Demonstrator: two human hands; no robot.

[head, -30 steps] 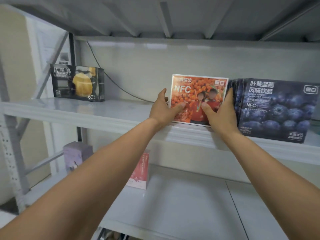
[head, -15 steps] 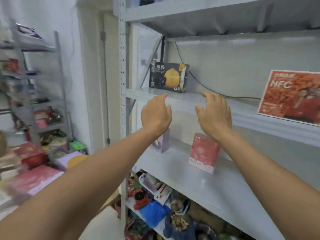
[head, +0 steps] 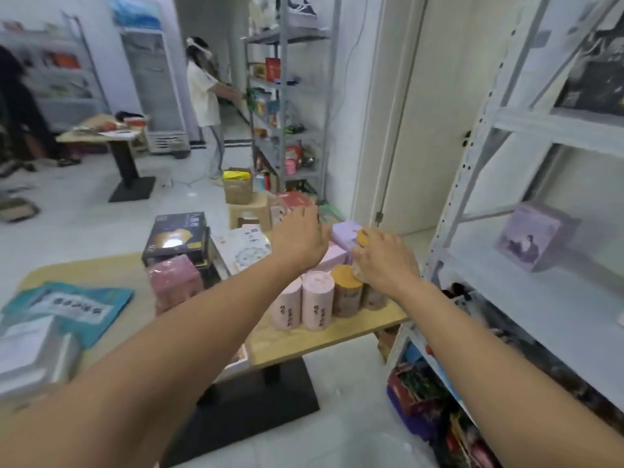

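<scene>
A second ago both my hands steadied an orange carton on the upper shelf, and half a second ago they hung flat in front of that shelf. Now I have turned away from it and both arms stretch out over a wooden bench (head: 337,336).

Just short of my fingers, two pink canisters (head: 317,304) stand upright side by side at the bench's near edge, and an orange-lidded jar (head: 346,288) stands touching them on the right. My right hand (head: 385,261) is palm-down over another jar directly below it. Its fingers curve downward there, but blur keeps me from telling whether they are grasping or only touching. A second orange lid (head: 364,237) shows just past those fingertips.

My left hand (head: 300,239) hovers beside the right one, released, its fingers straight and holding nothing, above a pink box (head: 332,260). A lilac box (head: 344,231) lies between the two hands, just beyond them. Well to the left of my left fingers sits a black box (head: 177,236).

The white shelf (head: 553,309) I faced earlier now stands to the right of my right hand. Far beyond, a person (head: 202,92) reaches into another rack.
</scene>
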